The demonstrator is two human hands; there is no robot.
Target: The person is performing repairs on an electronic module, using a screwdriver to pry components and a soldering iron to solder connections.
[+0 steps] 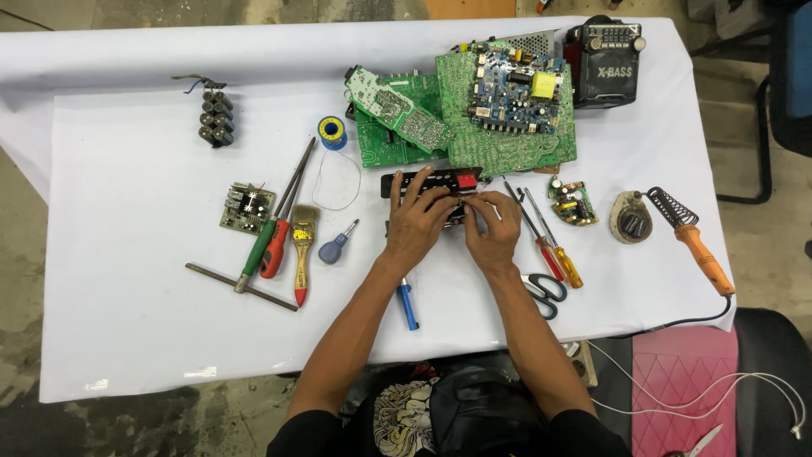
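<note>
Seen from the head camera, a white-covered table (127, 338) fills the view, and both bare hands meet near its middle over a small black module (455, 211) that lies just below a long black faceplate (431, 179) with a red patch at its right end. The left hand (420, 222) rests palm down with its fingers curled onto the module's left part, and the right hand (493, 224) pinches the module's right end between thumb and fingertips (how much of the module sits beneath the palms cannot be told). Just behind the faceplate lies a pile of green circuit boards (507, 135), one of them studded with blue and yellow parts, and a black portable radio (607, 63) stands at the far right of that pile. Left of the hands lie a small blue-handled screwdriver (337, 244), a paintbrush (303, 237), a red-handled tool (275, 250) and a green-handled screwdriver (256, 251), with a small square circuit board (246, 208) beside them and a pack of dark cells (215, 118) farther back. A solder spool (331, 132) sits near the boards. Right of the hands are two slim screwdrivers (550, 237), scissors (545, 292), a round circuit board (572, 203) and an orange-handled soldering iron (698, 245).
</note>
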